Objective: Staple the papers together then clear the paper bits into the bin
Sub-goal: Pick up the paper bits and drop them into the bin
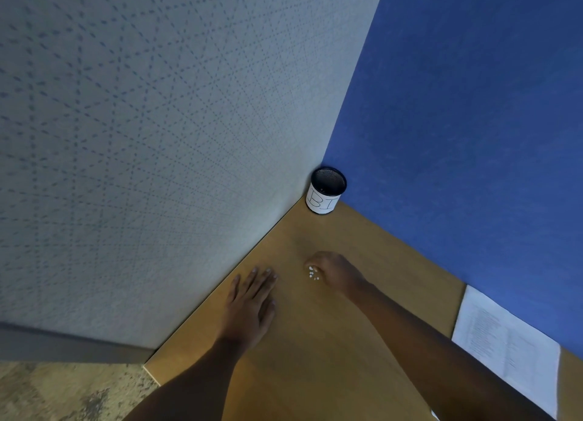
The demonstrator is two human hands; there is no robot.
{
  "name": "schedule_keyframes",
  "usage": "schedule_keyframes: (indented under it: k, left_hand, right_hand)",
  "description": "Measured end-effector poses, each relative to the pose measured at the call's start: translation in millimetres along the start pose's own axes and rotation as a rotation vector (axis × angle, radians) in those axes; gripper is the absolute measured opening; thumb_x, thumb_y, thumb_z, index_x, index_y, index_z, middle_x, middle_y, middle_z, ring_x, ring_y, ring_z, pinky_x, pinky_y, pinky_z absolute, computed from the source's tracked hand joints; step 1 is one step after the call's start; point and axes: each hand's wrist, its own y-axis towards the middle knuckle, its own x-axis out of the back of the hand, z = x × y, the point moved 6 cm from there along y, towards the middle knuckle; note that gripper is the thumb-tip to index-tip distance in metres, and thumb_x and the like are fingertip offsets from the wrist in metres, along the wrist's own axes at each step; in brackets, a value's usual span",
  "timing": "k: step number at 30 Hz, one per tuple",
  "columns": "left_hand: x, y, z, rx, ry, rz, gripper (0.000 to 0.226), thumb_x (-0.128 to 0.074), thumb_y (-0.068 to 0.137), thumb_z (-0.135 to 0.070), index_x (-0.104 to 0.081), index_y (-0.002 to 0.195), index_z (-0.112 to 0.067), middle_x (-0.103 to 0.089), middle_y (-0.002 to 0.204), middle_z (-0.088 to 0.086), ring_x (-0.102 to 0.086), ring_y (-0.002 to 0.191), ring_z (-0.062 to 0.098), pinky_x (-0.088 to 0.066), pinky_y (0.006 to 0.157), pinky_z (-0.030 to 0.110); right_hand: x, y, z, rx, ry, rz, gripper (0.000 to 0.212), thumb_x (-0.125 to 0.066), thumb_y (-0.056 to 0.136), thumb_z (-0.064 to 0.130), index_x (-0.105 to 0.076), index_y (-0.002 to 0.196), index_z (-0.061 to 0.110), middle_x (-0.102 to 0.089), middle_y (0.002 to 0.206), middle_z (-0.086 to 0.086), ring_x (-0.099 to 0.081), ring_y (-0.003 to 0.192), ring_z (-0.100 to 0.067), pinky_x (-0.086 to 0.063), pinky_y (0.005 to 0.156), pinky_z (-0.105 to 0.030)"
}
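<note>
Head view, looking down onto a wooden bench (315, 341) set into a corner.

Nearest: two bare forearms enter from 6 o'clock and reach toward 12.

Papers (508, 345): white printed sheets lying flat at 4 o'clock of the hands, against the blue partition (473, 105). Long axis runs from about 10 to 4 o'clock, parallel to the partition's foot. Fine lines of print on the top sheet, too small to read. Lower corner cut off by the frame edge. Whether a staple is in them cannot be told.

Left hand (252, 304): palm down, flat on the bench, fingers spread slightly and pointing to about 1 o'clock. Holds nothing.

Right hand (334, 272): just beyond and at 2 o'clock of the left hand, knuckles up, fingers curled down and cupped toward the bench. Not closed on anything visible.

Paper bits (313, 274): a small tight cluster of white specks on the bench, right at the curled fingertips of the right hand, between the two hands. Touching or just beside the fingertips; cannot tell which.

Farthest: bin (325, 191), at 12 o'clock in the corner where the grey patterned wall (142, 136) meets the blue partition. Black mesh cylinder, upright, open top, white label wrapped round the lower part with hand-drawn letters "BI" showing. Interior dark; contents cannot be made out.

Patterned carpet (63, 392) at 8 o'clock, beyond the bench edge.
</note>
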Motion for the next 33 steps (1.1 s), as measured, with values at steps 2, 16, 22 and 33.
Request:
schedule_keyframes:
  k: [2,16,22,33]
  left_hand:
    - [0.0,-0.1,-0.2,-0.003,0.007,0.0,0.051,-0.034,0.098,-0.043,-0.031,0.147,-0.031,-0.024,0.154,-0.014,-0.008,0.147,0.01,-0.011,0.117,0.045]
    - [0.0,-1.3,0.0,0.003,0.004,-0.001,0.051,-0.033,0.098,-0.044,-0.029,0.147,-0.032,-0.023,0.154,-0.015,-0.009,0.147,0.01,-0.012,0.118,0.045]
    - [1.1,-1.0,-1.1,-0.006,-0.012,-0.019,0.051,-0.034,0.097,-0.043,-0.032,0.147,-0.03,-0.026,0.154,-0.013,-0.011,0.147,0.011,-0.011,0.117,0.044]
    - [0.7,-0.4,-1.2,-0.011,-0.004,-0.013,0.052,-0.034,0.096,-0.042,-0.033,0.147,-0.03,-0.028,0.153,-0.012,-0.013,0.146,0.012,-0.01,0.118,0.043]
  right_hand:
    - [-6.5,-4.7,0.1,0.063,-0.1,0.064,0.041,-0.048,0.088,-0.001,-0.062,0.123,0.015,-0.059,0.128,-0.003,-0.055,0.117,-0.018,-0.043,0.098,-0.026]
    - [-19.2,-16.9,10.3,0.029,-0.238,-0.011,0.036,-0.054,0.084,-0.002,-0.064,0.116,0.011,-0.061,0.113,-0.008,-0.059,0.104,-0.026,-0.049,0.083,-0.029]
    - [-24.6,-15.4,18.0,-0.057,-0.247,-0.095,0.031,-0.046,0.084,-0.003,-0.063,0.11,0.001,-0.061,0.11,-0.017,-0.059,0.101,-0.032,-0.051,0.083,-0.037]
    - [-23.4,-9.0,32.6,-0.255,-0.263,-0.156,0.025,-0.048,0.085,-0.008,-0.059,0.107,-0.005,-0.06,0.105,-0.023,-0.059,0.099,-0.036,-0.05,0.076,-0.039]
